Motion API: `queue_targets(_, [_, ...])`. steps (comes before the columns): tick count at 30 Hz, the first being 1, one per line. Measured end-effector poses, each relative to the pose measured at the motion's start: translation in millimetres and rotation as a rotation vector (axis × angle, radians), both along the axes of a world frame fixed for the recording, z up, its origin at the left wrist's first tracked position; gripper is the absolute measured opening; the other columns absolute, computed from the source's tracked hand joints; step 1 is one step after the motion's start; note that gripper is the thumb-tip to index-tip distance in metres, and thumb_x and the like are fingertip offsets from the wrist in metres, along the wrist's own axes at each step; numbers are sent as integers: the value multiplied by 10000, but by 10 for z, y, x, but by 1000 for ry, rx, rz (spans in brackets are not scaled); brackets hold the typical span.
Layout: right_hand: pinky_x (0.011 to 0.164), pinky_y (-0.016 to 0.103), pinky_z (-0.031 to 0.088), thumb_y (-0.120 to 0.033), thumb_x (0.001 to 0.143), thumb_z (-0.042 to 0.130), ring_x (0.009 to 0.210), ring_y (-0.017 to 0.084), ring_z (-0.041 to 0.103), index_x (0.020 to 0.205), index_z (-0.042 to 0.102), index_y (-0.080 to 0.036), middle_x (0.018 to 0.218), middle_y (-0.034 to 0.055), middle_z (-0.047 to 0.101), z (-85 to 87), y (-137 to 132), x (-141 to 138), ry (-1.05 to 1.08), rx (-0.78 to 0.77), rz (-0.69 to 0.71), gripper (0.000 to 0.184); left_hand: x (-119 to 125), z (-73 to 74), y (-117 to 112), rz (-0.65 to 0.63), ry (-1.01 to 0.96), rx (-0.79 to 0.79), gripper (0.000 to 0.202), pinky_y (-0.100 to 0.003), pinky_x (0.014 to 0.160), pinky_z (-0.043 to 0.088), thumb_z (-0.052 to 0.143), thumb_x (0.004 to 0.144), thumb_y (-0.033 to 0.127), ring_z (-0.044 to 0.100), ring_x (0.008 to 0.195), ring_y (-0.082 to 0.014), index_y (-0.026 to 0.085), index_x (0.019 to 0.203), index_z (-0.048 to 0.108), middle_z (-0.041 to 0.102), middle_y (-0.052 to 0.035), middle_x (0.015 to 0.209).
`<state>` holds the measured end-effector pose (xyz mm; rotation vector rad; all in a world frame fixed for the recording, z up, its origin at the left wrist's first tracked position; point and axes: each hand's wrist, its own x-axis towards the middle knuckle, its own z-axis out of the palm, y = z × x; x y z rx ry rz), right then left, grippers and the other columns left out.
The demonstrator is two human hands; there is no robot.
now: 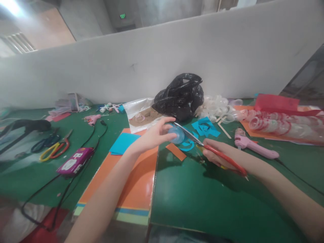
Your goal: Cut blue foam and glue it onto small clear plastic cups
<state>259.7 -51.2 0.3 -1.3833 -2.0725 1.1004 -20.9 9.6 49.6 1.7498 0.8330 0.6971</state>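
Head cam view: the left hand (154, 136) is pinching a small clear plastic cup (177, 135) between thumb and fingertips, holding it up just above the green table (202, 202), over the gap between the orange sheet (136, 182) and the blue scraps (206, 127). The cup looks bluish, though I can't tell if that's a tint or something blue inside it.

The right hand (217, 146) is wrapped around the red handles of a pair of scissors (210, 151), and the blades point left with the tips right at the cup's edge. The blades look slightly parted, but it's blurry there, so don't quote me.

Other stuff around:
- a blue paper sheet (123, 142) lying on the far corner of the orange sheet, just left of the left hand
- a black plastic bag (181, 96) behind the hands, against the white partition
- a pile of clear cups (217, 106) just right of the bag
- a pink glue gun (253, 146) lying flat near the right forearm
- another pair of scissors (54, 148) (yellow and red handles) well off to the left
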Motion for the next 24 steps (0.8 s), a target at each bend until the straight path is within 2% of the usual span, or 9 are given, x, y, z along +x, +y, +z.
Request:
queue_targets(4, [523, 250, 354, -729, 918, 496, 581, 118, 427, 840, 454, -245, 689, -48, 515, 4, 0, 3, 48, -88, -11, 492, -4, 5, 7, -1, 13, 9, 581, -348, 822, 489, 709, 871, 390, 628, 896, -183, 226, 1365, 452, 639, -33, 973])
queue_targets(10, [515, 254, 306, -801, 797, 574, 537, 114, 397, 744, 423, -249, 613, -60, 468, 207, -39, -75, -60, -46, -57, 574, -17, 30, -14, -15, 38, -19, 608, -360, 845, 498, 703, 876, 384, 642, 893, -184, 224, 1393, 427, 648, -36, 994])
queue_targets(13, [482, 250, 280, -825, 770, 574, 483, 108, 368, 731, 418, -257, 554, -76, 434, 246, -41, -87, -101, -52, -83, 590, -22, 43, -21, -19, 23, -43, 625, -366, 857, 506, 712, 869, 384, 658, 900, -189, 227, 1400, 421, 659, -35, 998])
queue_targets(16, [475, 254, 281, -830, 771, 567, 485, 126, 396, 723, 441, -259, 537, -66, 458, 187, -12, -72, -161, 38, -148, 587, -30, 30, -1, -11, 38, -26, 622, -367, 856, 507, 713, 873, 383, 649, 909, -188, 230, 1404, 427, 656, -28, 978])
queue_targets(20, [518, 282, 341, -815, 788, 531, 533, 183, 514, 699, 401, -269, 552, -36, 521, 68, 64, -49, -294, 149, -268, 568, -39, -3, 35, 27, 63, 6, 593, -359, 840, 502, 687, 899, 398, 619, 888, -174, 221, 1408, 438, 623, -16, 939])
queue_targets(24, [557, 310, 359, -758, 863, 470, 593, 262, 620, 817, 468, -271, 593, 8, 595, 1, 117, -48, -551, 223, -390, 489, -36, -31, 47, 108, 35, -13, 583, -362, 875, 511, 695, 895, 412, 629, 979, -188, 211, 1393, 466, 635, -57, 1063])
